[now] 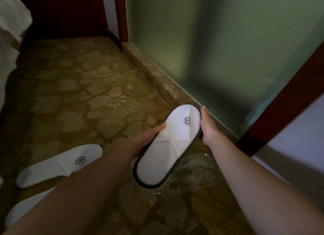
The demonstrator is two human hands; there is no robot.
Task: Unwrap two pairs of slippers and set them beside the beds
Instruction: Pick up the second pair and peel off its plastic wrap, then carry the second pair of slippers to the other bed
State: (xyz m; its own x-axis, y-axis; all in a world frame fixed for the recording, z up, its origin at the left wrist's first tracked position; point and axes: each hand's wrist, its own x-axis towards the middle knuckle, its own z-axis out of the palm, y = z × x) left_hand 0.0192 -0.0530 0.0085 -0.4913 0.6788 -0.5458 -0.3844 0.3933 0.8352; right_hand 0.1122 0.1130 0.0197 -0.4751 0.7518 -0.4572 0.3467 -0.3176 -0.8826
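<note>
1. Above the patterned carpet [73, 87], close to the stone threshold [150, 73] under the frosted glass panel [228, 50], we hold one white slipper [168, 147] in the air with both hands.
2. Our left hand [145, 140] cups its left edge, thumb pressed on the flattened upper; our right hand [208, 126] closes on the toe end from the right, fingers hidden underneath.
3. A second slipper [59, 164] lies flat on the carpet at lower left, and another white shape [26, 208] beneath our left forearm is probably a third, though the arm covers most of it.
4. A crumpled clear wrapper [189, 175] lies on the carpet under the held slipper, so we judge this slipper unwrapped and the step in hand to be setting it down.
5. White bedding [10, 33] shows at far left; the next move calls for carrying the slipper leftward and laying it sole-down beside its mate, toes matching.
</note>
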